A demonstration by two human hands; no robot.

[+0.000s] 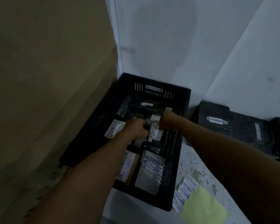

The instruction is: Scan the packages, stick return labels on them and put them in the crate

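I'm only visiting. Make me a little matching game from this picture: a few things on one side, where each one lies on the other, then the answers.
Things:
1. black crate
2. spare return labels
3. black packages with barcodes
4. both hands

Places:
A. floor, right of the crate, by the yellow sheet
B. inside the crate, on a package
C. against the right wall
D. in the corner, beside the brown cardboard

Pairs: 1-D, 2-A, 3-C, 4-B

A black slatted crate (176,159) at frame centre is filled with dark packages (149,168) marked RETURN, more black barcoded packages (230,126) are stacked at right, and handwritten RETURN labels (183,191) are laid at lower right.
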